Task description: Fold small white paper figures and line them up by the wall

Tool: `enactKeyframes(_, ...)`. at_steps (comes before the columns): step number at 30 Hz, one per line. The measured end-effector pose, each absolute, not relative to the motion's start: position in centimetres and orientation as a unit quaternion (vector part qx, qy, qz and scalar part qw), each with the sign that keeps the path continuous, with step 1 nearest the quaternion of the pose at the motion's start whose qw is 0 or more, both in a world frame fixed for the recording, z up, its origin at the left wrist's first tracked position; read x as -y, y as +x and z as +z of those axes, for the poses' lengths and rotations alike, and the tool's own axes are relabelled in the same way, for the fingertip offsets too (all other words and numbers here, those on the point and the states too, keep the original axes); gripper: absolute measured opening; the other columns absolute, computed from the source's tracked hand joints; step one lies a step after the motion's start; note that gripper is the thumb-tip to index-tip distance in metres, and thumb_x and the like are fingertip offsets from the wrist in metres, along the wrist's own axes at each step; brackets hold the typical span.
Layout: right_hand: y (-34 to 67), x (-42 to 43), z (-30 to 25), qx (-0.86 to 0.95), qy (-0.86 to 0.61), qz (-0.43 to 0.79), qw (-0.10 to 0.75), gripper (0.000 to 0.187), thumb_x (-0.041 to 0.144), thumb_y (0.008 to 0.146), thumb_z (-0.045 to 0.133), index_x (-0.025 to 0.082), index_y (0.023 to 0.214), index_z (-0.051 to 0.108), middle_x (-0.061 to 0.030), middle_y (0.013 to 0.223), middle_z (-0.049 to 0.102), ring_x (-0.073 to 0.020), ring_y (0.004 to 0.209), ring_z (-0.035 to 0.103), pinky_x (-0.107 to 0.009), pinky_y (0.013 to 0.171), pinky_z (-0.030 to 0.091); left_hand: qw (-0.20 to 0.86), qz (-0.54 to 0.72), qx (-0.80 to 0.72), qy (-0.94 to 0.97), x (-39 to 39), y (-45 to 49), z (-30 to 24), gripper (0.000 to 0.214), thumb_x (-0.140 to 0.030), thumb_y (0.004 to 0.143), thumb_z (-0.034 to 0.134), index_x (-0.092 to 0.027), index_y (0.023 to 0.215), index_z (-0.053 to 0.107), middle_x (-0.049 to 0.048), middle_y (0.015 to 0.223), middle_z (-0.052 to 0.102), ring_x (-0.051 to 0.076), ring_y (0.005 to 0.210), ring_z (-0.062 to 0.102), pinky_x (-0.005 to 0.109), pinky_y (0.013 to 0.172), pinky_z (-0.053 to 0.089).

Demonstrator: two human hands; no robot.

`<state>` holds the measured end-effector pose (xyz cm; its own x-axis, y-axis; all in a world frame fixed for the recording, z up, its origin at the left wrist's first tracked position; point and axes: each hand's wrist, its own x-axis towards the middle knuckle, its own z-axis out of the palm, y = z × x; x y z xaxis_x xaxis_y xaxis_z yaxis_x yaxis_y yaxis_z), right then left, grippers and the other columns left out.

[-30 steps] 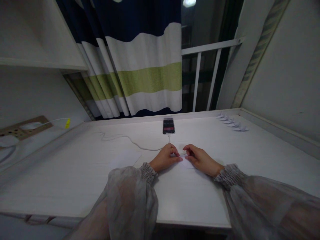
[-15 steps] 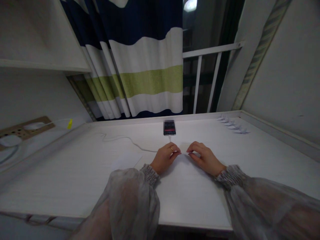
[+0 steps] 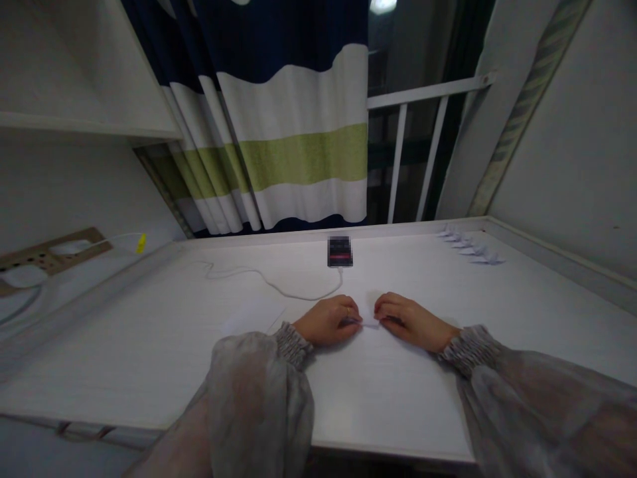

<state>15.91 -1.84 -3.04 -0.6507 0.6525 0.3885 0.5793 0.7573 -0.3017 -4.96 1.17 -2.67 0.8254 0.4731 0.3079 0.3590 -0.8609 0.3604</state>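
A small folded piece of white paper [image 3: 369, 324] spans the gap between my two hands, just above or on the desk. My left hand [image 3: 331, 320], with a ring on one finger, pinches its left end between thumb and fingers. On the other side, my right hand [image 3: 411, 321] has its thumb and fingertips closed on the right end. Most of the paper is hidden behind my fingers. Its exact folded shape is too small to make out.
A phone [image 3: 340, 251] lies at the back of the white desk [image 3: 378, 405], with a white cable [image 3: 279, 289] running left. Flat white paper [image 3: 253, 317] lies left of my hands. Several folded paper pieces [image 3: 470, 247] stand in a row at the back right. A socket strip [image 3: 54, 255] is at the left wall.
Both hands have come slightly lower and nearer to me with the paper. The paper strip between them shows more plainly now. The view has shifted a little.
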Motion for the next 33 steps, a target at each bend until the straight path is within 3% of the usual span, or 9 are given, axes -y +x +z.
enactKeyframes(5,16.1,2.0,-2.9,0.918,-0.332,0.065,0.206,0.016,0.019,0.080,0.044,0.015,0.086,0.058,-0.0101,0.090,0.054,-0.0178,0.084,0.050,-0.032,0.077,0.043,0.243,0.217,-0.335,0.884,-1.8,-4.6,-3.0,0.028,-0.026,0.077,0.048,-0.014,0.100,0.058,0.0031,0.077,0.060,0.010,0.066,0.052,0.021,0.064,0.041)
enactKeyframes(8,15.9,1.9,-3.1,0.923,-0.325,0.046,0.202,0.016,0.021,0.081,0.043,0.016,0.086,0.058,-0.0096,0.090,0.054,-0.0182,0.084,0.049,-0.034,0.077,0.043,0.250,0.218,-0.369,0.868,-2.1,-4.1,-3.3,0.025,-0.025,0.074,0.051,-0.013,0.095,0.060,0.0014,0.072,0.058,0.009,0.062,0.049,0.021,0.060,0.039)
enactKeyframes(14,15.6,1.9,-3.5,0.922,-0.326,0.043,0.205,0.016,0.022,0.081,0.044,0.016,0.083,0.058,-0.0093,0.087,0.052,-0.0181,0.081,0.047,-0.034,0.073,0.042,0.244,0.214,-0.346,0.880,-2.3,-3.8,-3.4,0.017,-0.023,0.073,0.054,-0.015,0.086,0.062,0.0013,0.075,0.055,0.008,0.063,0.046,0.020,0.061,0.038)
enactKeyframes(27,15.1,1.9,-3.1,0.910,-0.342,0.098,0.212,0.011,0.022,0.080,0.044,0.017,0.078,0.054,-0.0069,0.081,0.052,-0.0182,0.080,0.047,-0.036,0.073,0.039,0.268,0.204,-0.311,0.889,-2.8,-4.1,-3.6,0.018,-0.024,0.074,0.052,-0.016,0.088,0.061,0.0010,0.077,0.054,0.008,0.064,0.046,0.021,0.062,0.037)
enactKeyframes(33,15.0,1.3,-3.4,0.889,-0.362,0.152,0.237,0.013,0.022,0.081,0.044,0.017,0.071,0.052,-0.0039,0.073,0.050,-0.0154,0.072,0.047,-0.031,0.068,0.040,0.294,0.179,-0.303,0.888,-3.4,-4.6,-3.6,0.019,-0.018,0.073,0.054,-0.015,0.090,0.061,0.0013,0.078,0.055,0.008,0.063,0.043,0.020,0.060,0.036)
